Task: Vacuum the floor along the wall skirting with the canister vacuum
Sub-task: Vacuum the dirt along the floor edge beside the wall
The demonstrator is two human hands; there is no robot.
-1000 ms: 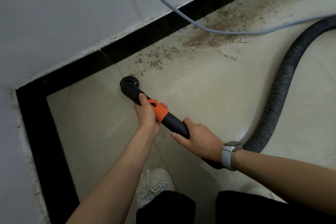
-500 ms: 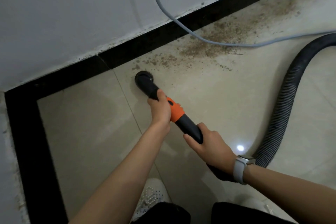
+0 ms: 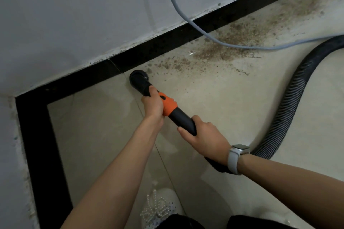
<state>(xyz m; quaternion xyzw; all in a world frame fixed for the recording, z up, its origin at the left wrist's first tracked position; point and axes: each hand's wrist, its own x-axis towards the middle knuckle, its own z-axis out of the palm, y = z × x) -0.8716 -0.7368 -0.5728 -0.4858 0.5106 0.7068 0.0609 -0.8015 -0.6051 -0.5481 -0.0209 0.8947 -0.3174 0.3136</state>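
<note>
We have pushed the nozzle (image 3: 138, 79) up against the skirting (image 3: 167, 40), both our left hand (image 3: 153, 105) and right hand (image 3: 206, 140) gripping the wand (image 3: 178, 117); dirt (image 3: 232, 42) lies beyond on the tiled floor (image 3: 214, 98).

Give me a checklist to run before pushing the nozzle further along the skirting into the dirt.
1. Both hands on the wand: left hand grips by the orange collar, right hand grips behind it. Ok.
2. Nozzle against the skirting: ok.
3. Dirt ahead of the nozzle: ok.
4. Path clear: not ok, the grey cable lies across the dirt.
5. Hose free of kinks: ok where visible.
6. Suction running: cannot tell.
</note>
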